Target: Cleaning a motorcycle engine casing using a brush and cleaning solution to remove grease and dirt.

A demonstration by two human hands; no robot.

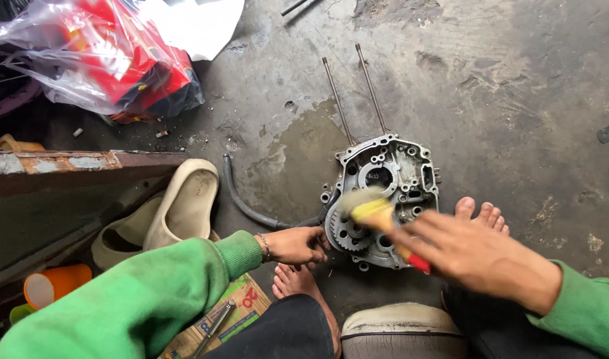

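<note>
The brush [374, 216] is held in the right hand [474, 256], bristles up-left over the engine case [384, 193], steadied by the left hand [298, 244].

Engine case [384, 193] on floor [517, 100]; sandals [178, 209] left; bag [112, 53] far left, behind.

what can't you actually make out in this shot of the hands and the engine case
Head view only:
- Brush: bristles motion-blurred; handle mostly hidden under the right hand.
- Engine case: lower right part covered by brush and right hand; left edge hidden by the left hand.
- Tool on the cardboard: too small, cut off by the green sleeve.
- Bag contents: blurred by plastic.
</note>
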